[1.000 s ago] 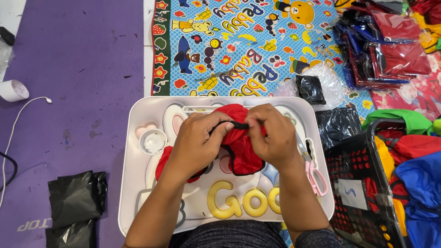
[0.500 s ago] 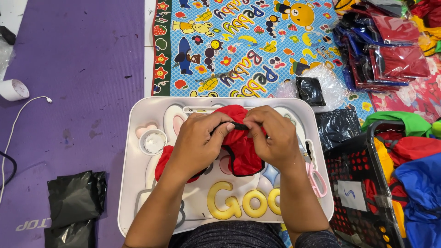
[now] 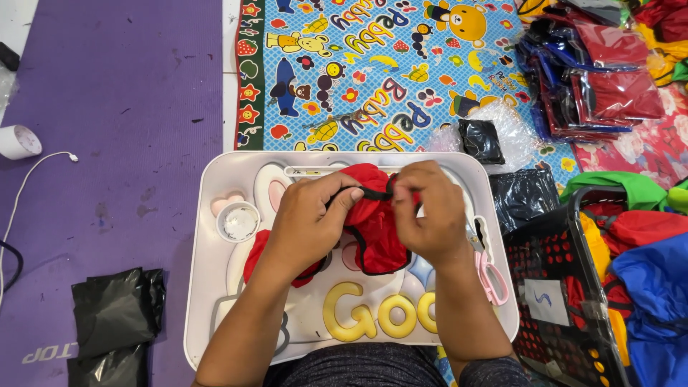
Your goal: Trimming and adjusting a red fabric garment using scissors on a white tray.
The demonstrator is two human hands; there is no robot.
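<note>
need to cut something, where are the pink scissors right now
In the head view the pink scissors lie on the right edge of the white lap tray, just right of the right hand and beside the black basket.

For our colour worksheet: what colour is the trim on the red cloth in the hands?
Black trim edges the red cloth; head view.

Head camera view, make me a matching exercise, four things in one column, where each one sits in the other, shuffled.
Things:
1. red cloth
2. pink scissors
3. black basket
4. white cup

Places:
A. on the purple mat, far left
B. held by both hands over the white tray
C. on the tray's right edge
D. right of the tray

Pairs: 1-B, 2-C, 3-D, 4-A
</note>
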